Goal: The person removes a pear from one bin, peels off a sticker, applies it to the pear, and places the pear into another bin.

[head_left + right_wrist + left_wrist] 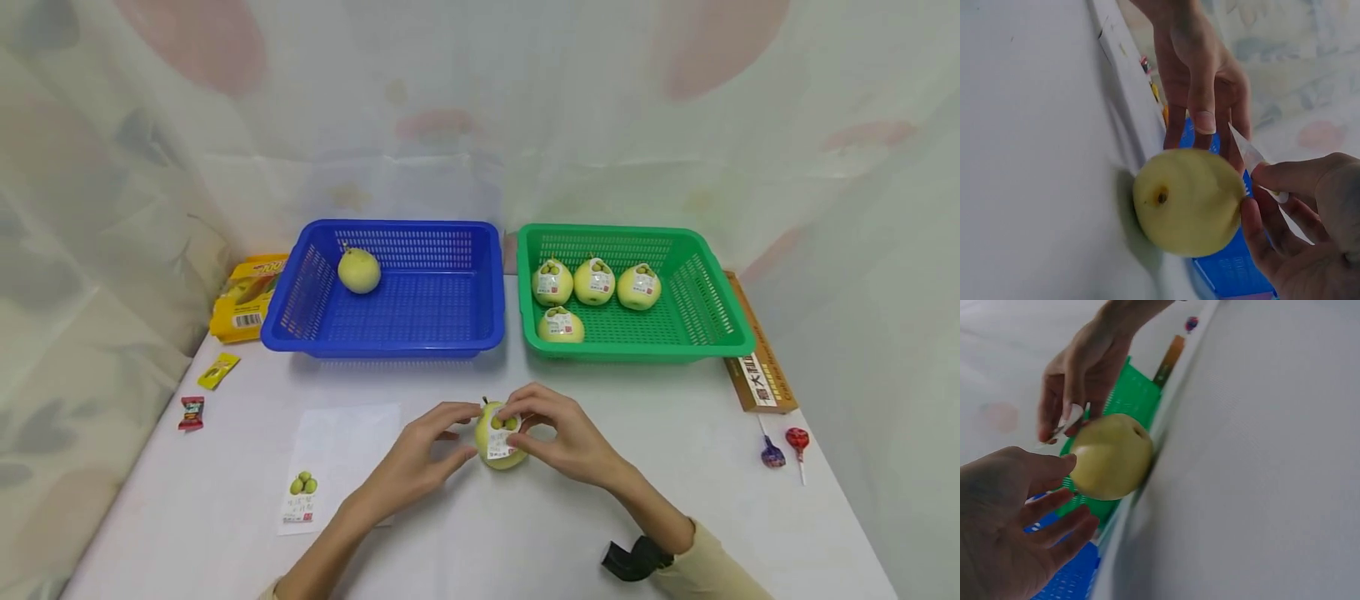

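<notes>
A pale yellow-green pear (1188, 203) is on the white table between the two hands. My right hand (558, 433) pinches a white sticker (498, 443) with printed pears on it. From the head view the sticker overlaps the pear's front; the right wrist view shows it at least partly lifted off the skin. My left hand (423, 458) is at the pear's left side, fingers apart and gently bent. Its thumb lies close to the pear in the left wrist view; whether it touches I cannot tell. Left of that hand lies a sticker sheet (341, 442) with one printed sticker (300, 498) at its corner.
Behind stand a blue basket (405, 346) with one plain pear (359, 271) and a green basket (637, 350) with several labelled pears. Yellow packaging (243, 304) and small sweets lie left. A long brown box (761, 375) and two lollipops (772, 454) lie right.
</notes>
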`<control>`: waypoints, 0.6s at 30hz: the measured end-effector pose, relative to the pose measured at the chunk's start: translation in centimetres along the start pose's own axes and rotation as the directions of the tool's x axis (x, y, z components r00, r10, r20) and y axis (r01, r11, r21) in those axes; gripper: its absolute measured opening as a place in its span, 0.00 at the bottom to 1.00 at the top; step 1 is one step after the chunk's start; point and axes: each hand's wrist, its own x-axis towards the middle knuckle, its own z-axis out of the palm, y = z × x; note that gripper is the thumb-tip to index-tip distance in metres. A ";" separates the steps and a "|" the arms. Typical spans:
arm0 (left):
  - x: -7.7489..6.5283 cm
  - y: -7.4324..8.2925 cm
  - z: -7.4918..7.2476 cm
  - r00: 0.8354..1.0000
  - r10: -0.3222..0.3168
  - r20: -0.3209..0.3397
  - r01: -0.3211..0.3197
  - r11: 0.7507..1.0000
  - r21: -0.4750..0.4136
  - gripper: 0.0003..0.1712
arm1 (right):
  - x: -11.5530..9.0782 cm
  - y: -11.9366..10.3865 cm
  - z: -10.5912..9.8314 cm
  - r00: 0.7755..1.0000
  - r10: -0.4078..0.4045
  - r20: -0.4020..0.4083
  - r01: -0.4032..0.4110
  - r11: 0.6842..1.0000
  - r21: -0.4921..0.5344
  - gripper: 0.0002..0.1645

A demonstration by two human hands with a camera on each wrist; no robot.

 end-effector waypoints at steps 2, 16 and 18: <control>0.4 -0.3 0.3 0.999 0.021 0.034 -0.021 1.000 -0.007 0.32 | -0.2 0.4 -0.2 1.000 -0.012 0.017 0.012 1.000 -0.004 0.19; 1.5 -1.0 0.5 0.994 0.012 0.106 -0.002 0.996 -0.093 0.34 | -0.6 1.5 0.1 0.993 -0.114 0.031 0.115 0.992 -0.044 0.23; 1.5 -1.1 0.5 0.994 0.010 0.107 0.000 0.995 -0.098 0.35 | -0.6 1.5 0.2 0.990 -0.143 0.019 0.144 0.987 -0.070 0.23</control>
